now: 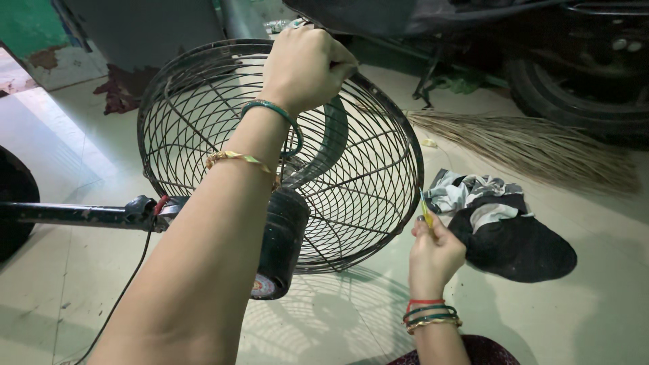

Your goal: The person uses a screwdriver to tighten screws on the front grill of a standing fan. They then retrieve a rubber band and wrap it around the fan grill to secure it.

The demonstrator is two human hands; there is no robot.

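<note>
The left forearm, wearing a thin gold bangle and a green bangle, is rising across the middle of the view, nearest the camera. The left hand (305, 64) is closing in a full fist around the top rim of the round black wire fan guard (203, 115), fingers wrapped over the wires. The guard is standing on edge on the pale tiled floor (67, 270), with the black cylindrical fan motor housing (280, 243) sitting at its lower centre and the dark green fan blade (331, 145) showing through the wires. A black horizontal stand tube (74, 215) is extending from the motor toward the left edge of the floor, with a thin black cable (128, 284) trailing below it.

The right hand (435, 253) is hovering just beside the lower right rim of the guard, fingers pinching shut on a small yellow-handled tool (426, 211) pointing upward; its tip is too small to identify. A crumpled black-and-white cloth (503, 226) is lying on the floor near the right hand. A straw broom (534, 145) is lying behind it.
</note>
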